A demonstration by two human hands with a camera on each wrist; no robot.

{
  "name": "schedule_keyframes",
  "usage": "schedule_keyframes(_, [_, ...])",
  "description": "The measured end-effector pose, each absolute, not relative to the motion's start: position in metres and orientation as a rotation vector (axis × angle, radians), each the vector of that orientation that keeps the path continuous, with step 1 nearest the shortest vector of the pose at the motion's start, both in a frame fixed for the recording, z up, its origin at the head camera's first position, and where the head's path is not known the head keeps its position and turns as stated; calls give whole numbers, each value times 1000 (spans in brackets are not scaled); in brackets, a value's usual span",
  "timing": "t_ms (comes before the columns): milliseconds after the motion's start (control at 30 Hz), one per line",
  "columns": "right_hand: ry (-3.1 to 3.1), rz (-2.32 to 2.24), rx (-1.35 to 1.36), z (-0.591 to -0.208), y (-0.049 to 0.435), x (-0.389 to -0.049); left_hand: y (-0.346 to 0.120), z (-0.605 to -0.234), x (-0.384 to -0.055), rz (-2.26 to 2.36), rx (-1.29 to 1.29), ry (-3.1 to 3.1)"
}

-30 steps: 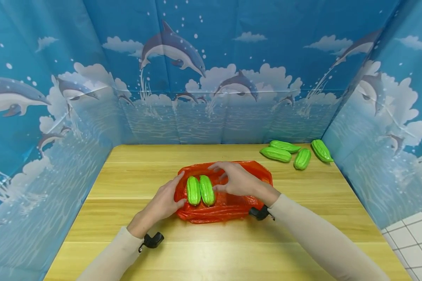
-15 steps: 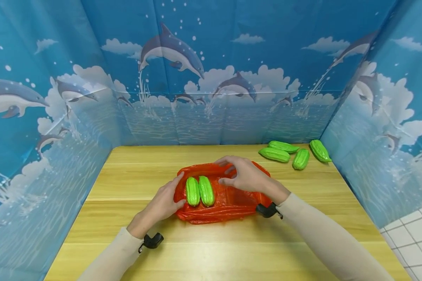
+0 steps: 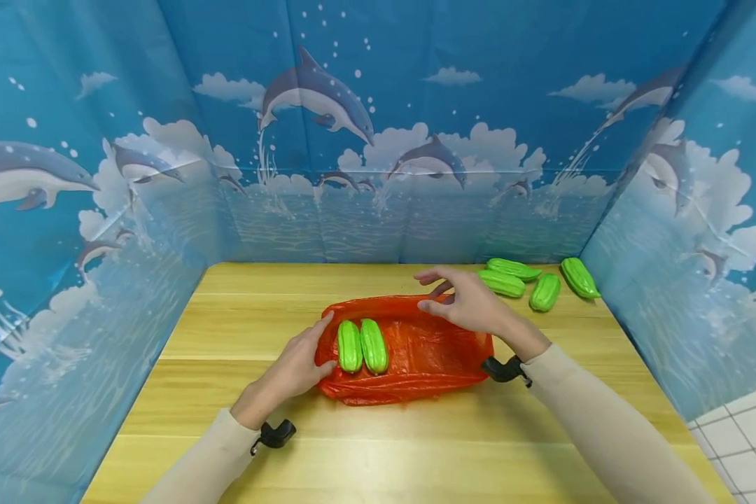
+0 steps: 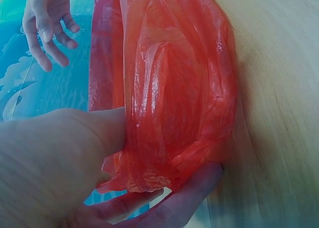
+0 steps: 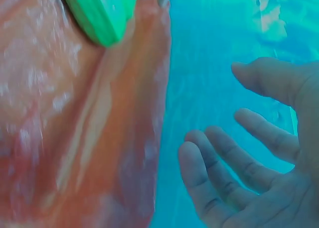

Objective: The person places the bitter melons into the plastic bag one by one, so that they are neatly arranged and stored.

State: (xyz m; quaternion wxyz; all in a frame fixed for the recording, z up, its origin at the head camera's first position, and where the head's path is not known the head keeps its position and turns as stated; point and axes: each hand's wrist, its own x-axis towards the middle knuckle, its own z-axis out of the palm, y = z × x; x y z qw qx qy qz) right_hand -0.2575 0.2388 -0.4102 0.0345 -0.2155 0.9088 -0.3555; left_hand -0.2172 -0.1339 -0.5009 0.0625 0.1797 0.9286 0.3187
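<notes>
A red plastic bag [image 3: 409,343] lies spread wide on the table, its mouth facing up. Two bright green, ribbed bitter melons [image 3: 374,346] rest side by side in its left half. My left hand [image 3: 299,360] holds the bag's left end; in the left wrist view the thumb [image 4: 107,128] goes behind the red film and the fingers [image 4: 192,195] lie outside it. My right hand [image 3: 469,301] hovers over the bag's far right rim with loosely bent fingers and nothing in them. In the right wrist view its fingertips are apart from the bag.
Several more bitter melons [image 3: 544,292] lie at the table's back right corner, just beyond my right hand. A blue dolphin-print curtain [image 3: 378,210] encloses the wooden table [image 3: 378,448] at the back and both sides. White floor tiles [image 3: 750,434] show at lower right.
My right hand has moved right and away from beside the two melons in the bag, toward the melons at the back right. The left hand stays at the bag's left end.
</notes>
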Motion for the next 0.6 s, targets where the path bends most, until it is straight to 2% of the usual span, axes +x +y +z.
schedule_keyframes(300, [2877,-1103,-566,-406,286,-276,-134,-502,-216,961,532,2822])
schedule_keyframes(600, [2947,-1070,-453,-426,332,-290,-135,-502,-217,974,544,2819])
